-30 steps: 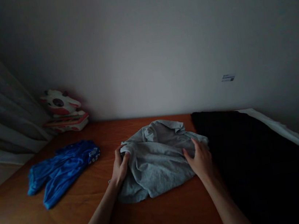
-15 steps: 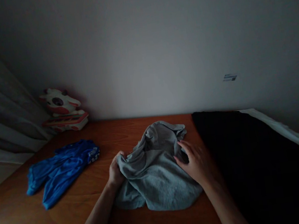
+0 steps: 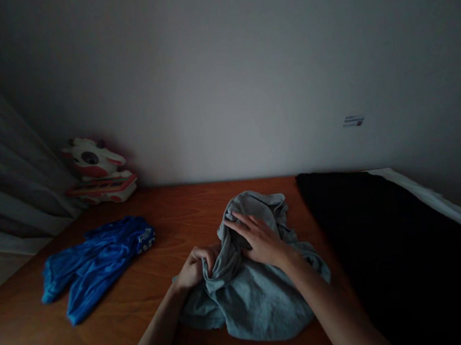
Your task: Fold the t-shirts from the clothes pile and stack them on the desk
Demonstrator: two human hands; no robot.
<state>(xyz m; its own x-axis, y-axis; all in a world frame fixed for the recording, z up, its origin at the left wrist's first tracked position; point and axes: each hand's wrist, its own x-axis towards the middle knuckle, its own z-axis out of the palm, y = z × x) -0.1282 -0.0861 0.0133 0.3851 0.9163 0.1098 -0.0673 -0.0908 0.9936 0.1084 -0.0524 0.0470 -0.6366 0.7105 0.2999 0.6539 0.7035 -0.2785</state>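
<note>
Grey garment (image 3: 249,283): bunched mid-table (image 3: 176,208), more gathered than a second ago; left hand (image 3: 194,268) closed, gripping a fold at its left edge; right hand (image 3: 260,239) has crossed leftward, now lying flat and open on top, though dim light blurs the fingers; blue garment (image 3: 93,264) unmoved at left.

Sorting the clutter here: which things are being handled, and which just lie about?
In hand:
grey garment
left hand, gripping its edge
right hand, flat on it

Lying about:
blue garment
toy
black cloth
</note>
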